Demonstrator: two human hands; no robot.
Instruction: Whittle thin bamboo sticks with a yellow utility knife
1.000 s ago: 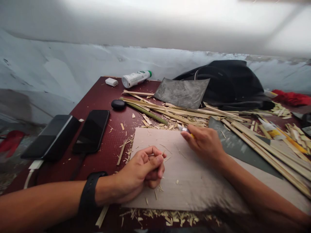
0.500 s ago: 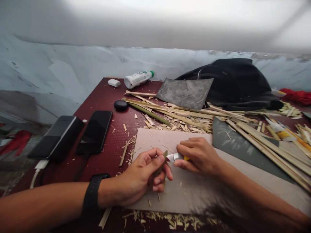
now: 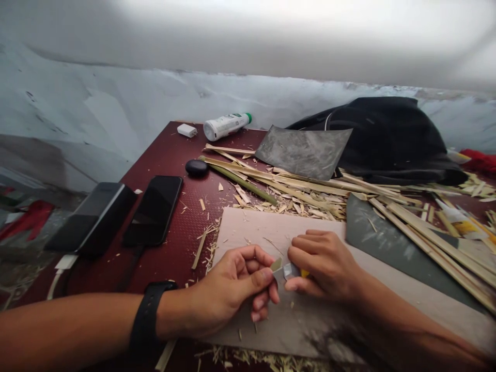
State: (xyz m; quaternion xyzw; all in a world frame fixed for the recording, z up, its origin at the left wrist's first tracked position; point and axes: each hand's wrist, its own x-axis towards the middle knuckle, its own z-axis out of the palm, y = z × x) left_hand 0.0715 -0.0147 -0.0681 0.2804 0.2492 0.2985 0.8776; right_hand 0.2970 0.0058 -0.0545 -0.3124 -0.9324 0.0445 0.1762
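Observation:
Over the pale board (image 3: 248, 222), my left hand (image 3: 244, 281) pinches a small greenish bamboo piece (image 3: 276, 264) between thumb and fingers; the rest of the piece is hidden by the hand. My right hand (image 3: 323, 263) is wrapped round a utility knife (image 3: 291, 270) with a grey-and-yellow handle, most of it covered by the fingers. The knife's blade points left and lies at the piece's tip; whether it touches cannot be made out. Thin slivers lie on the board below both hands.
Behind the board lie long bamboo strips (image 3: 271, 178), shavings, a grey sheet (image 3: 304, 150) and a black cloth item (image 3: 391, 137). To the left are a phone (image 3: 154, 209), a power bank (image 3: 91, 214) with a cable, a black oval case (image 3: 197, 167) and a white bottle (image 3: 227, 127).
Both hands have shifted slightly right and down in view. The bamboo piece is now turned with its tip pointing more to the right, towards the knife. The view itself has moved a little.

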